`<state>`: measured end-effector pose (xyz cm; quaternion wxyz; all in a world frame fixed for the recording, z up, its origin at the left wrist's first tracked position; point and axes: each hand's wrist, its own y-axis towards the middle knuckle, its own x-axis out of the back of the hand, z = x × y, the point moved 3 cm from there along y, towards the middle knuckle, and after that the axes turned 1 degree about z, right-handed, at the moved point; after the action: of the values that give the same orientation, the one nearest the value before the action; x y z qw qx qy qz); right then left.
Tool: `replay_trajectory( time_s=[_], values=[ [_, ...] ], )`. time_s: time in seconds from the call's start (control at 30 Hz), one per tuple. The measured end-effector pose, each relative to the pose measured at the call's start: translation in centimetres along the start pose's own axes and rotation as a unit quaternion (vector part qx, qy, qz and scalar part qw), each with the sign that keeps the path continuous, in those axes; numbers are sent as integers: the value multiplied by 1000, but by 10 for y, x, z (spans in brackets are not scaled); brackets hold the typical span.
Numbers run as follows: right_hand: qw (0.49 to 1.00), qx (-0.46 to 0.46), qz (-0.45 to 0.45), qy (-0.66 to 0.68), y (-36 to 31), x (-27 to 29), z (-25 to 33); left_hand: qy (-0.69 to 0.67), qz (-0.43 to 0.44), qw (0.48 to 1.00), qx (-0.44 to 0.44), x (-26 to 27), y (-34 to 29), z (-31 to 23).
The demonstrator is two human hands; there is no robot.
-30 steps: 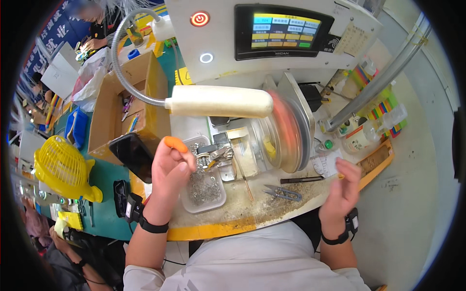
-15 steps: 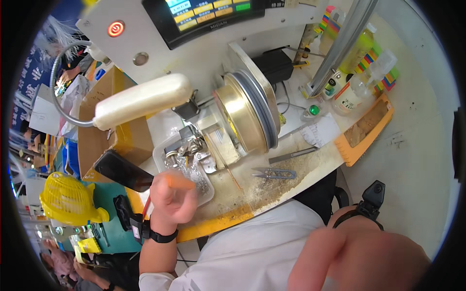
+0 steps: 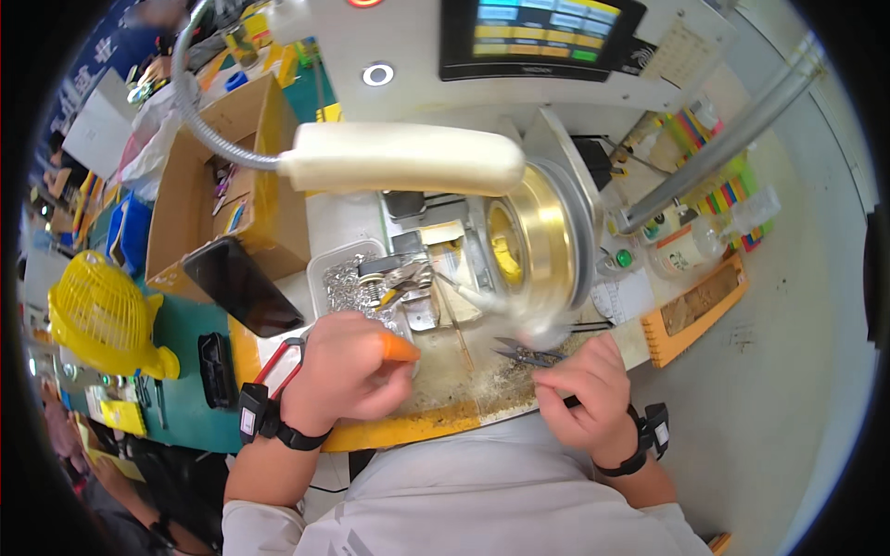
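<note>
- Yellow-edged workbench [image 3: 408,428], nearest item, its rim against the person's body, its top strewn with fine metal scraps.
- Left hand [image 3: 348,375], near left: fingers curled around an orange-tipped tool [image 3: 399,348], the tip pointing right toward the bench centre.
- Right hand [image 3: 584,389], near right: fingers drawn together over small grey snips [image 3: 527,352], the blades poking out leftward; whether they are gripped or only covered cannot be told.
- Clear plastic tray [image 3: 345,278] of small silvery parts, just beyond the left hand, beside a metal clamp fixture [image 3: 400,283].
- Brass-coloured spool [image 3: 533,243], centre, blurred as if spinning. Judgement: keep both hands low and near, clear of it; steady the wrists on the bench edge for fine work.
- Cream padded lamp arm [image 3: 403,159], above the spool.
- Black phone [image 3: 239,285] and cardboard box [image 3: 227,199], far left.
- Machine panel with screen [image 3: 542,32], farthest.
</note>
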<state>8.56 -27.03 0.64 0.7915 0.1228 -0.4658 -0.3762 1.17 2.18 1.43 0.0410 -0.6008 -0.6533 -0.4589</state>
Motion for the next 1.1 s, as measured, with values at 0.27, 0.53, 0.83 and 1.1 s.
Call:
replay_trajectory(
  time_s=[0.27, 0.53, 0.83, 1.1],
  values=[
    [980, -132, 7, -151, -2, -22, -14, 34, 12, 999, -29, 3, 4, -7],
    [976, -175, 60, -112, -2, -27, -23, 56, 40, 998, -1, -1, 1, -5],
    [980, -161, 66, -99, 7, -23, -17, 59, 31, 998, -20, -3, -1, -3],
    [993, -107, 46, 14, -2, -39, -24, 64, 41, 997, -21, -6, 0, -5]
  ],
)
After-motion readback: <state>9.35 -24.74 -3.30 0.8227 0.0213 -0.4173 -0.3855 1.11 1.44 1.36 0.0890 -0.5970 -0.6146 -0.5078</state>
